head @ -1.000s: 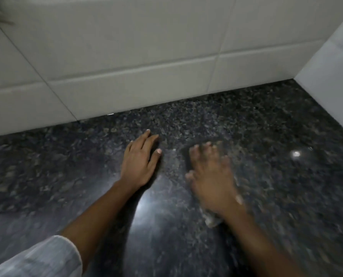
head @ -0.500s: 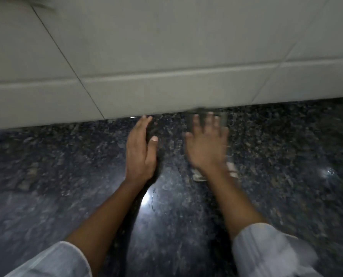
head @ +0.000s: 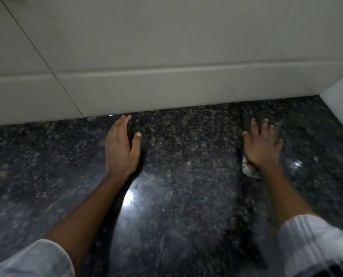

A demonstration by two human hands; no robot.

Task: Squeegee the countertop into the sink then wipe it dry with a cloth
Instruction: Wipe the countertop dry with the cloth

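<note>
Left hand (head: 121,148): your open palm rests flat on the counter (head: 186,196), near the wall (head: 166,56).
Right hand (head: 261,145): your spread fingers press the cloth (head: 248,169) down.

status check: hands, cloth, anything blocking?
Left hand flat on dark speckled granite countertop, empty. Right hand spread, pressing pale crumpled cloth near white tiled wall. Nothing blocking.

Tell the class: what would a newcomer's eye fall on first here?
Two bare hands pressed on the dark speckled countertop: the left hand flat at centre near the tiled wall, the right hand spread over a cloth farther right. A bright glare shines beside the left forearm.
</note>
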